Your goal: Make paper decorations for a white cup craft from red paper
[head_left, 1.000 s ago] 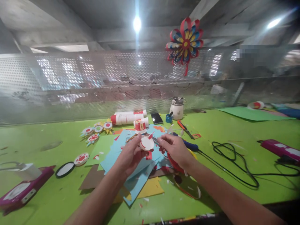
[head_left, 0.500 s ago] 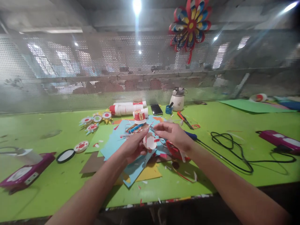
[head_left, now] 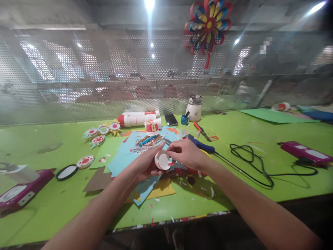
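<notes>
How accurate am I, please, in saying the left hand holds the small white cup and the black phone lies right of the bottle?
Not quite: the head view shows the left hand holding the small white cup, but the black phone lies left of the bottle.

This looks like a craft workshop in a rough, unfinished building. Bare grey concrete beams (head_left: 54, 14) cross overhead, with bright white lamps (head_left: 150, 4) shining among them. A long, glossy lime-green worktop (head_left: 65, 140) runs along a perforated metal screen (head_left: 104, 67). Its surface carries light-blue paper sheets (head_left: 122, 156), small white paper scraps (head_left: 156, 200), an orange-and-black slim cutter (head_left: 201, 130), a corded tool with a dark-blue handle (head_left: 205, 146) and a magenta plastic power strip (head_left: 304, 152). A red, blue and yellow looped flower ornament (head_left: 209, 25) hangs above.
</notes>
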Available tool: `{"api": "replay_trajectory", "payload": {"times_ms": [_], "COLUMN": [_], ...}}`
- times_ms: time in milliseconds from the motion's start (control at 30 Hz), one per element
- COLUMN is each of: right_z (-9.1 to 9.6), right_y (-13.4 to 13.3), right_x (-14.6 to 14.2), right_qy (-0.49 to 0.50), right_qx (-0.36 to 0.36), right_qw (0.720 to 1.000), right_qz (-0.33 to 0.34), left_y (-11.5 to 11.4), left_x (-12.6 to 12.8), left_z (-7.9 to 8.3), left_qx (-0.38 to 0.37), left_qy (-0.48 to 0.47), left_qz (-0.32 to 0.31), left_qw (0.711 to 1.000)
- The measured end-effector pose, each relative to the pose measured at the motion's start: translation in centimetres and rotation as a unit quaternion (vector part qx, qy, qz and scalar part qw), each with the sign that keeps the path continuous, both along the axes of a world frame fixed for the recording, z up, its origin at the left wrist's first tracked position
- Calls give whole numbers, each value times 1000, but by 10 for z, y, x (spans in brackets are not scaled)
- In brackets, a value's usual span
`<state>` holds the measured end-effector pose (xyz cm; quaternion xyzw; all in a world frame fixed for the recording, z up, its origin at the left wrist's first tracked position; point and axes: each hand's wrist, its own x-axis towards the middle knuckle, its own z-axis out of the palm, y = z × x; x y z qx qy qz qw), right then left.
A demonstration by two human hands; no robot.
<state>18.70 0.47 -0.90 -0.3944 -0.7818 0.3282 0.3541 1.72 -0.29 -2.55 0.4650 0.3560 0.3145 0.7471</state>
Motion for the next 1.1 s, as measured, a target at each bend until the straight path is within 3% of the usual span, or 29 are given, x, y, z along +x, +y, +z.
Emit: {"api": "replay_trajectory", "payload": {"times_ms": [67,200,333,600,767,867,933,1100], "right_z": [-1,-1,-1,3,20,26,25,4], "right_y": [-1,0,4,6,8,16,24,45], "right_x": [-2,-1,3,7,28,55,74,102], "right_qy": [-18,-25,-10,20,72,-71,-193,-317], "right_qx": [40,53,58,23,-5,64,111,123], "right_qw": [998,995,994,997,991,983,954,913], "right_qz": [-37,-87,-97,-71,-111,-158,-199,-224], "left_y": [0,-2,-5,-2,-1,-3,-4,-4], "left_x": [0,-1,-5,-12,-13,-14,-14,-14], "left_z": [0,9,18,19,22,23,23,25], "left_qx": [7,33,53,76,86,84,84,136], "left_qy": [1,-32,-48,-78,-110,-125,-131,-187], "left_qz": [7,42,101,57,83,96,109,127], "left_qw": [1000,998,992,992,987,984,982,965]}}
